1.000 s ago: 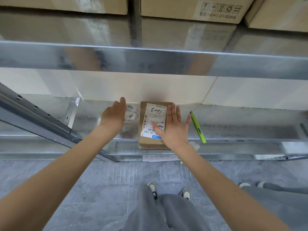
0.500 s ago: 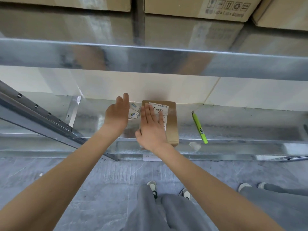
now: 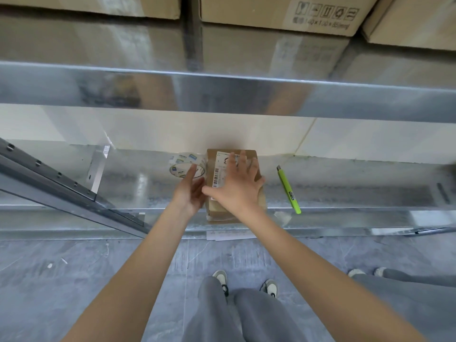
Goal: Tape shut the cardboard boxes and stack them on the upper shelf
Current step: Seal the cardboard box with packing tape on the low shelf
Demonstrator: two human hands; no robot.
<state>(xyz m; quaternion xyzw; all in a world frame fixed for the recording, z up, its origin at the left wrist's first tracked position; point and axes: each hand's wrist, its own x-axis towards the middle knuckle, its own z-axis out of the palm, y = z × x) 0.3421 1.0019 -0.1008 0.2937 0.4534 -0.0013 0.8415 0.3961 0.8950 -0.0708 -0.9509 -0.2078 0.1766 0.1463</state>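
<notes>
two hands work on one small cardboard box [image 3: 256,154] lying on the lower metal shelf [image 3: 357,193], its printed shipping label [image 3: 220,172] facing up. the right hand [image 3: 238,187] lies flat on the box top with fingers spread, pressing it down. the left hand [image 3: 191,191] sits against the box's left side, fingers straight and reaching up to the clear tape roll [image 3: 183,166] just beside the box; it grips nothing. a green utility knife [image 3: 288,191] lies apart to the right. judging by this, the box is being steadied for sealing. to do it well, keep the right palm firm so the flaps stay flush, and lift the roll without nudging the box. larger cartons [image 3: 271,11] already sit on the upper shelf [image 3: 222,92].
</notes>
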